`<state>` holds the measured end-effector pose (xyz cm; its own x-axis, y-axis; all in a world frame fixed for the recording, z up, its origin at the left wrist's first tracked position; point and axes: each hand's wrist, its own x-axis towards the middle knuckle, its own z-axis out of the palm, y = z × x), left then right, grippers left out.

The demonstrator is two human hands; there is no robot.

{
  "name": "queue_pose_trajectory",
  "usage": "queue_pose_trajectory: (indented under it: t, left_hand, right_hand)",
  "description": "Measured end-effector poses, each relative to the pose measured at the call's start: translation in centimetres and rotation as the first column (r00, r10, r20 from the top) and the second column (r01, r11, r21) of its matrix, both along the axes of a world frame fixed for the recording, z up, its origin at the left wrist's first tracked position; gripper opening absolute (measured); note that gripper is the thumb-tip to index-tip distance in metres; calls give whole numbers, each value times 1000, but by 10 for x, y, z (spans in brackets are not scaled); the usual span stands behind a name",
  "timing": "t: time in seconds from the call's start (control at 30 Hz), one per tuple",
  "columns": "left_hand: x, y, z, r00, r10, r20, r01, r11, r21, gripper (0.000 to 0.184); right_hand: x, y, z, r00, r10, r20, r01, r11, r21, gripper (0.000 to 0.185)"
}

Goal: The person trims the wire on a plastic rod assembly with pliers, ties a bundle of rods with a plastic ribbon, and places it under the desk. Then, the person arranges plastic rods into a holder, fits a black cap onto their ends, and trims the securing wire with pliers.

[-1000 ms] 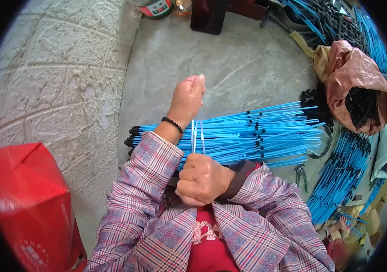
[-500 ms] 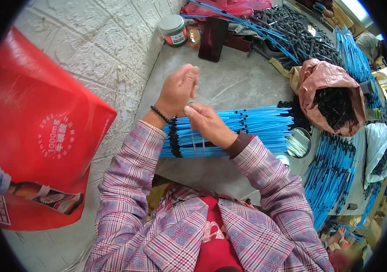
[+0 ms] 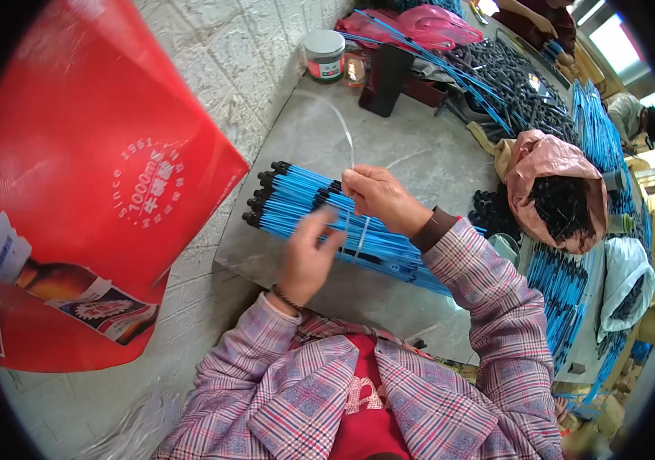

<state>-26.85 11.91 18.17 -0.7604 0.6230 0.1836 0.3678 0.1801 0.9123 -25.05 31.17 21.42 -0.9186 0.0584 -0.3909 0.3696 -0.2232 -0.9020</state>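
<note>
A bundle of thin blue rods with black ends (image 3: 289, 201) lies on the grey table, black ends toward the left. White straps (image 3: 363, 231) run around its middle. My right hand (image 3: 385, 198) pinches a thin white strip (image 3: 343, 126) just above the bundle; the strip's free end curves up and back over the table. My left hand (image 3: 310, 257), blurred by motion, is over the near edge of the bundle with its fingers apart and nothing visible in them.
A large red bag (image 3: 105, 192) is at the left. Behind are a jar (image 3: 324, 57), a dark phone (image 3: 386, 80) and a heap of black parts (image 3: 507, 77). A pink-brown sack (image 3: 553, 157) stands right. Other people (image 3: 626, 115) sit at the upper right.
The hands have come apart: the left moved down toward me and opened, while the right rose slightly, holding the strip. The bundle now lies at a slant, and more of the red bag shows.
</note>
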Motion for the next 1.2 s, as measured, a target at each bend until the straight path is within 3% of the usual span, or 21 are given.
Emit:
queue_pose_trajectory:
  t: [0.03,0.07,0.17,0.2,0.3,0.33,0.43,0.53,0.6,0.7,0.73,0.77,0.83,0.97,1.0,1.07,1.1,1.13,1.2]
  left_hand:
    - [0,5,-8,987,-102,-125,101,995,-16,35]
    - [1,9,-3,988,-91,-125,90,996,-13,35]
    - [0,22,15,925,-164,343,211,972,-105,18]
    - [2,22,12,923,-167,347,213,972,-98,18]
    - [2,22,0,982,-110,-156,64,959,-275,18]
    - [2,22,2,981,-118,-156,72,960,-271,18]
    - [5,18,12,898,-142,-416,13,955,-298,12]
    - [8,2,2,891,-125,-437,16,969,-246,18]
    - [9,0,-5,887,-116,-446,16,975,-222,21]
    - [7,3,-6,940,-8,-340,48,993,112,22]
    - [4,-2,-6,941,-11,-338,50,993,109,22]
    - [-3,-13,-5,941,-122,-315,115,993,-41,22]
    - [-15,-29,-3,917,-330,-224,248,912,-327,24]
    - [-23,-28,2,922,-333,-196,307,939,-154,30]
    - [-23,-29,4,922,-337,-193,310,938,-157,30]
    - [-25,-32,9,917,-267,298,289,957,-31,33]
    - [-26,-33,12,821,-224,525,251,968,21,35]
    - [-27,-33,15,821,-219,527,248,969,16,35]
    - [-31,-31,23,739,-254,624,297,954,37,35]
  right_hand:
    - [0,-4,5,1000,13,1,-13,1000,2,31]
    - [0,-7,11,999,42,-4,-42,999,-7,30]
    - [1,-11,24,997,77,-18,-78,997,-16,30]
    - [3,-13,25,999,36,-23,-37,999,-39,30]
    - [7,-21,26,997,-67,-43,63,995,-82,30]
    - [11,-29,22,990,-137,-35,131,981,-144,30]
    - [25,-58,18,960,-280,-9,267,926,-268,30]
    - [38,-85,36,931,-351,99,362,859,-362,31]
    - [35,-90,28,945,-320,59,317,865,-388,31]
    - [30,-85,20,969,-246,-23,212,877,-431,32]
    - [22,-68,20,985,-165,-52,131,909,-396,32]
    - [16,-51,23,993,-83,-79,49,932,-359,31]
    - [13,-22,35,976,-198,92,216,819,-532,32]
    - [37,22,26,938,-345,-20,294,828,-477,32]
    - [48,25,24,958,-285,-39,248,887,-389,29]
    - [73,33,20,973,-224,-53,199,933,-300,27]
    - [89,35,16,981,50,-186,-55,998,-25,23]
    - [100,33,14,909,344,-233,-278,921,272,19]
    - [118,14,31,696,703,-147,-428,570,701,15]
